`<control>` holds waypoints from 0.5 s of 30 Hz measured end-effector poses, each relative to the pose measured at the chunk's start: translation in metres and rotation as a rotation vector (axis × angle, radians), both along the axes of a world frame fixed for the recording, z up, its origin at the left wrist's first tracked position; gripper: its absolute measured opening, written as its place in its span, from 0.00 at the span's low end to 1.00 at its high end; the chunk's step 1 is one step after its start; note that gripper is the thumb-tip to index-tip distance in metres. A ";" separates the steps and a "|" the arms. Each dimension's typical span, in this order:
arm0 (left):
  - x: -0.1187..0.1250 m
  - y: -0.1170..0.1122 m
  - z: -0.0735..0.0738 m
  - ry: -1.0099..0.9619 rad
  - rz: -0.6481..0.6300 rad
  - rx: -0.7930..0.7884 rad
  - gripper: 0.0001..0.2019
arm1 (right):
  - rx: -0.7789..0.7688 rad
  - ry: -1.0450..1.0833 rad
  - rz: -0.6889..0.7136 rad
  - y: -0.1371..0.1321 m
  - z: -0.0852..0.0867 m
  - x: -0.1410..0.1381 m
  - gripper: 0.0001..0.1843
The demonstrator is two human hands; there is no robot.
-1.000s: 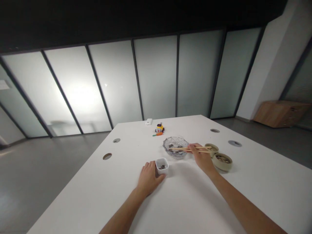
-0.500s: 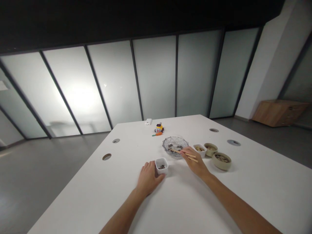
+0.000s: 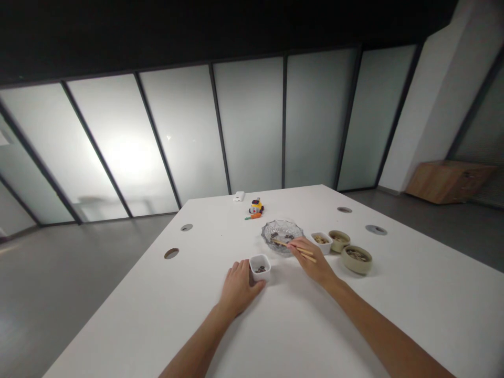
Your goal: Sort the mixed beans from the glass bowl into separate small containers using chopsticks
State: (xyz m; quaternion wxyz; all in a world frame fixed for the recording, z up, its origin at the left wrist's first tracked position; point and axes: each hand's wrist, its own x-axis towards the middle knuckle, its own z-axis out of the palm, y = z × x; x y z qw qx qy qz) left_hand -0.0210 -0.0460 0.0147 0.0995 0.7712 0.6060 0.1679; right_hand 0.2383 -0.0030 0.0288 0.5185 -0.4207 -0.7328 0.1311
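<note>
My left hand [image 3: 239, 287] is wrapped round the left and near sides of a small white square bowl [image 3: 265, 275]. Small dark pieces [image 3: 260, 269] lie at the bottom of that bowl. With my right hand [image 3: 312, 258] I grip a pair of wooden chopsticks [image 3: 302, 249], whose tips reach down into a clear cut-glass bowl [image 3: 282, 224]. Several dark pieces [image 3: 289, 237] lie inside the glass bowl. Whether the tips pinch one of them is too small to tell.
Right of the glass bowl stand a white bowl [image 3: 325, 248] of pale pieces and two beige round bowls [image 3: 357, 266] [image 3: 339, 245]. Farther back on the white table [image 3: 189, 310] are a toy vehicle [image 3: 256, 207], an orange carrot-shaped item [image 3: 254, 216] and a white device [image 3: 239, 197].
The view has shifted very slightly. My right hand and the chopsticks have moved a little to the left over the glass bowl. My left hand stays on the white bowl.
</note>
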 end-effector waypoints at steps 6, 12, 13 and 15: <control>0.000 0.000 -0.001 -0.009 -0.004 0.006 0.15 | 0.012 0.021 0.002 -0.002 0.002 0.000 0.19; -0.001 0.001 -0.001 -0.024 -0.013 0.011 0.15 | 0.007 0.042 0.001 -0.002 -0.001 0.000 0.18; -0.001 0.001 -0.001 -0.026 -0.011 0.011 0.15 | 0.013 0.044 -0.003 -0.002 -0.001 0.001 0.18; -0.001 0.001 -0.001 -0.029 -0.004 0.010 0.16 | 0.032 0.044 -0.019 0.000 0.000 0.003 0.18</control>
